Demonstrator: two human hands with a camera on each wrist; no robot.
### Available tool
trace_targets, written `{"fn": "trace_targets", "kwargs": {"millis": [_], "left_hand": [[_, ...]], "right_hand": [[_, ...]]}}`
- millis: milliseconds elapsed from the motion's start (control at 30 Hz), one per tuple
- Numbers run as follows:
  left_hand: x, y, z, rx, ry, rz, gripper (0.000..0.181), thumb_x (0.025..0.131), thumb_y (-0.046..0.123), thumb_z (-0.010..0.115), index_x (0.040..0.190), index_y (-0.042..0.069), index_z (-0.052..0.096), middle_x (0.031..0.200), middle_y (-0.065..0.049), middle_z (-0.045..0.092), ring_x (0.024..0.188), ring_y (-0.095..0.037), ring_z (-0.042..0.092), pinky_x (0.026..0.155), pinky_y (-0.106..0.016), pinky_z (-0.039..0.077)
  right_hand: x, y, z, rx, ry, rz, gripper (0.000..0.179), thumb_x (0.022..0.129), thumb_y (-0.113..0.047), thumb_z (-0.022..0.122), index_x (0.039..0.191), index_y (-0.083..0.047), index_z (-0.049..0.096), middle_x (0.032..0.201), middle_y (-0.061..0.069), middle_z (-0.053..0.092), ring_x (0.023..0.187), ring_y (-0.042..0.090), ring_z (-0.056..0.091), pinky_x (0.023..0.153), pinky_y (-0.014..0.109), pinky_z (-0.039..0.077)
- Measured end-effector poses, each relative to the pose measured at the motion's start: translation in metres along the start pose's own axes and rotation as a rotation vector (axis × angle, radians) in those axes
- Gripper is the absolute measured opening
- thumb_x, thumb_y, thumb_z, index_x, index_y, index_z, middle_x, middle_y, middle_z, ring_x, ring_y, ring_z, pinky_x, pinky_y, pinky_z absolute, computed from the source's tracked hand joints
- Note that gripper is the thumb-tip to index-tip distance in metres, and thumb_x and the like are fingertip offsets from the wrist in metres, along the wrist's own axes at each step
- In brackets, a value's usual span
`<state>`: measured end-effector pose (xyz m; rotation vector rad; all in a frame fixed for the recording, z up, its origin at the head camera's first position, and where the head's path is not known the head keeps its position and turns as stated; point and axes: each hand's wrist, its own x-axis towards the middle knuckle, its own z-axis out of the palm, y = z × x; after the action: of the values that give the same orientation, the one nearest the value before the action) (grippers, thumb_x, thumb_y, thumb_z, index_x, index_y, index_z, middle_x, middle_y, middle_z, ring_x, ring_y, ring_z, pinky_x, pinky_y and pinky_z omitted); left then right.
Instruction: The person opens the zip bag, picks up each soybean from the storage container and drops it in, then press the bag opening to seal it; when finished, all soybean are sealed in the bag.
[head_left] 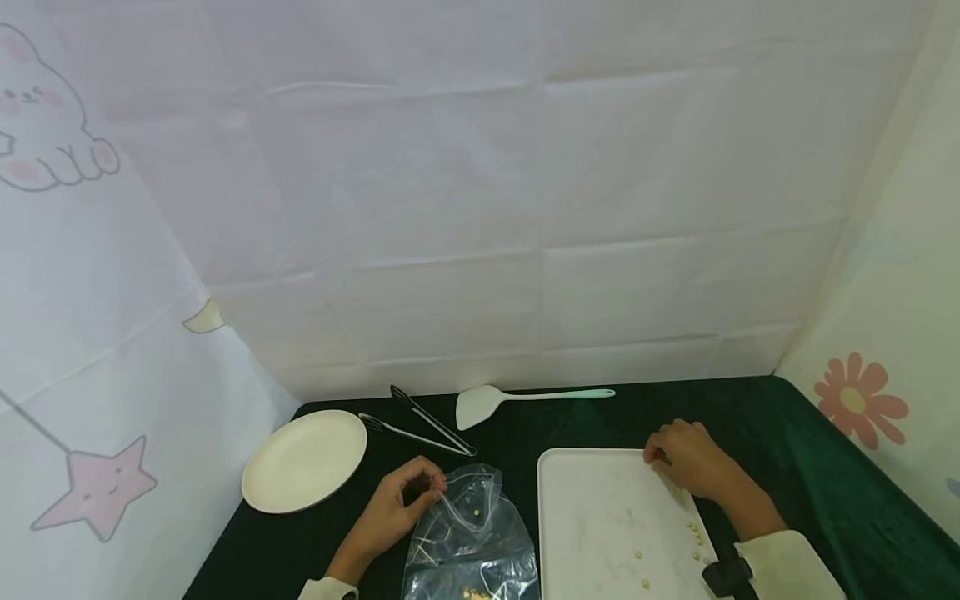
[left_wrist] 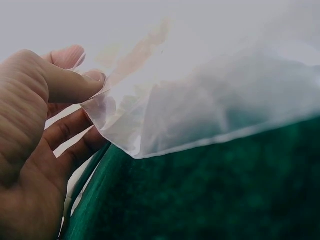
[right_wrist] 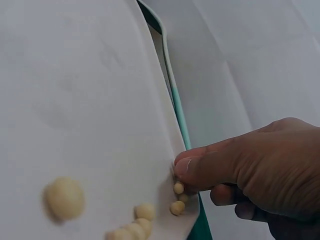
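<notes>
My left hand (head_left: 396, 510) pinches the rim of a clear plastic bag (head_left: 480, 546) between thumb and fingers. Some yellow bits show low in the bag. In the left wrist view, the bag's edge (left_wrist: 200, 142) stretches away from the thumb. At the far right corner of a white tray (head_left: 600, 517), my right hand (head_left: 693, 467) has its thumb and index finger brought together over small round pale beans, like soybeans (right_wrist: 178, 188). What lies between those fingertips is mostly hidden. More soybeans (right_wrist: 144, 212) are scattered along the tray's right side.
An oval cream plate (head_left: 303, 462) stands at the left of the dark green cloth (head_left: 810, 467). Behind the bag lie metal tongs (head_left: 435, 425) with black tips and a spatula (head_left: 480, 406) with a pale green handle. White fabric walls (head_left: 450, 208) close off the back and sides.
</notes>
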<state>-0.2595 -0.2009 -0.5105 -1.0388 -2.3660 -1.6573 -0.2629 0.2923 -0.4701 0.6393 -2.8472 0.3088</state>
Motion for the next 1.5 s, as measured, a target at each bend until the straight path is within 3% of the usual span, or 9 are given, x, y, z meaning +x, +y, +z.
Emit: {"fn": "trace_targets", "kwargs": {"millis": [267, 400, 600, 800, 967, 1067, 1367, 1500], "left_hand": [[0.001, 0.000, 0.001, -0.001, 0.000, 0.006, 0.016, 0.094, 0.000, 0.067, 0.106, 0.010, 0.062, 0.103, -0.007, 0.064, 0.089, -0.024, 0.064, 0.075, -0.036, 0.054], [0.001, 0.000, 0.001, -0.003, -0.003, 0.007, 0.016, 0.095, 0.000, 0.066, 0.106, 0.009, 0.062, 0.103, -0.007, 0.064, 0.088, -0.024, 0.064, 0.075, -0.036, 0.054], [-0.003, 0.000, -0.001, -0.004, -0.007, -0.004, 0.016, 0.095, 0.000, 0.066, 0.107, 0.009, 0.062, 0.103, -0.008, 0.064, 0.089, -0.024, 0.064, 0.075, -0.036, 0.054], [-0.004, 0.001, -0.003, -0.009, 0.004, 0.006, 0.018, 0.094, -0.003, 0.066, 0.107, 0.010, 0.063, 0.103, -0.009, 0.064, 0.088, -0.024, 0.064, 0.074, -0.035, 0.053], [0.000, 0.001, 0.000, -0.014, -0.006, 0.016, 0.017, 0.094, -0.001, 0.066, 0.106, 0.011, 0.062, 0.103, -0.007, 0.064, 0.088, -0.022, 0.064, 0.075, -0.035, 0.053], [0.003, 0.001, 0.000, -0.009, -0.004, 0.019, 0.018, 0.094, -0.001, 0.067, 0.106, 0.011, 0.063, 0.103, -0.005, 0.064, 0.088, -0.022, 0.063, 0.075, -0.035, 0.053], [0.004, 0.001, -0.001, 0.000, -0.004, 0.029, 0.019, 0.093, -0.003, 0.067, 0.106, 0.011, 0.063, 0.101, -0.005, 0.064, 0.086, -0.023, 0.063, 0.073, -0.035, 0.053], [0.001, 0.001, 0.001, -0.006, -0.007, 0.023, 0.019, 0.093, -0.003, 0.067, 0.105, 0.011, 0.063, 0.101, -0.006, 0.064, 0.086, -0.023, 0.063, 0.073, -0.035, 0.053]], "right_hand": [[0.003, -0.005, 0.009, -0.013, 0.072, -0.041, 0.017, 0.082, -0.010, 0.082, 0.082, -0.022, 0.070, 0.076, -0.013, 0.058, 0.071, 0.008, 0.045, 0.068, 0.037, 0.039], [0.006, -0.006, 0.010, 0.040, 0.069, -0.004, 0.016, 0.086, -0.010, 0.078, 0.089, -0.021, 0.067, 0.078, -0.015, 0.054, 0.073, 0.006, 0.045, 0.069, 0.035, 0.039], [0.013, -0.018, 0.006, 0.344, 0.153, 0.002, 0.018, 0.091, -0.003, 0.072, 0.102, -0.014, 0.064, 0.089, -0.010, 0.057, 0.078, 0.006, 0.053, 0.068, 0.027, 0.049], [0.022, -0.046, -0.005, 0.605, 0.205, -0.023, 0.014, 0.096, -0.018, 0.071, 0.108, -0.020, 0.063, 0.095, -0.009, 0.063, 0.082, 0.010, 0.060, 0.073, 0.028, 0.050], [0.026, -0.071, -0.014, 0.796, 0.159, -0.003, 0.016, 0.096, -0.025, 0.070, 0.110, -0.022, 0.063, 0.101, -0.006, 0.066, 0.090, 0.015, 0.064, 0.080, 0.032, 0.052], [0.033, -0.087, -0.018, 0.853, 0.117, -0.025, 0.016, 0.096, -0.026, 0.070, 0.110, -0.021, 0.063, 0.103, -0.004, 0.066, 0.092, 0.017, 0.064, 0.083, 0.034, 0.052], [0.059, -0.139, -0.004, 0.903, -0.015, -0.197, 0.015, 0.097, -0.025, 0.069, 0.110, -0.020, 0.063, 0.104, -0.004, 0.066, 0.091, 0.017, 0.064, 0.080, 0.034, 0.052], [0.066, -0.162, 0.007, 0.857, -0.060, -0.220, 0.014, 0.097, -0.026, 0.069, 0.109, -0.024, 0.063, 0.101, -0.008, 0.066, 0.086, 0.013, 0.063, 0.073, 0.030, 0.052]]}}
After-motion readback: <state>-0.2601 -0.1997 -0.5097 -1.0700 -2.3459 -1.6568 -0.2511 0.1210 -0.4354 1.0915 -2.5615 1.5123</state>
